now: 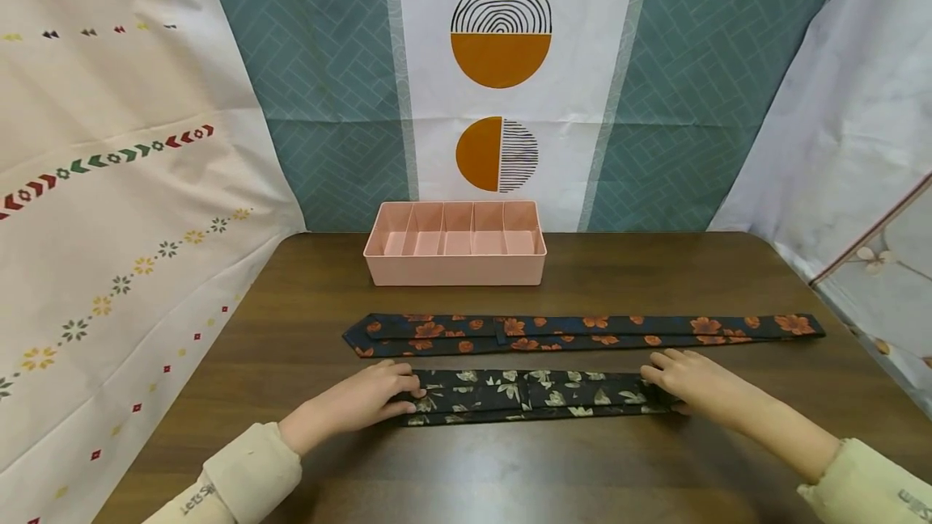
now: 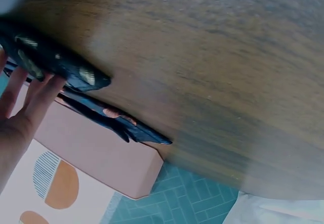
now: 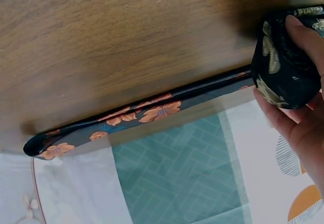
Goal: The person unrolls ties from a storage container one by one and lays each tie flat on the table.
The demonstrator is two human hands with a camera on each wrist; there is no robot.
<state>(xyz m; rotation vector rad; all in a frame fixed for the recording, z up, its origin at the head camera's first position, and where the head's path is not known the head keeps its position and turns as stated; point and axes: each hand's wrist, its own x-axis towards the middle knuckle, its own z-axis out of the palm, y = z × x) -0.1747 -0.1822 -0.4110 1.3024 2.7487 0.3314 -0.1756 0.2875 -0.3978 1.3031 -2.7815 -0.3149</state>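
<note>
A folded black necktie with pale leaf print lies lengthwise between both hands on the table. At its left end, my left hand grips the tie with bent fingers at the far edge and the thumb on the near side; the left wrist view shows its fingers against the tie's tapered end. My right hand holds the other end, which is bunched into a thick roll, with the thumb on one side and fingers beneath. Behind it lies a second necktie, navy with orange flowers, folded lengthwise.
A pink divided box with several compartments stands at the back of the brown wooden table. Patterned cloth hangs behind the table, and a white cloth borders its left side.
</note>
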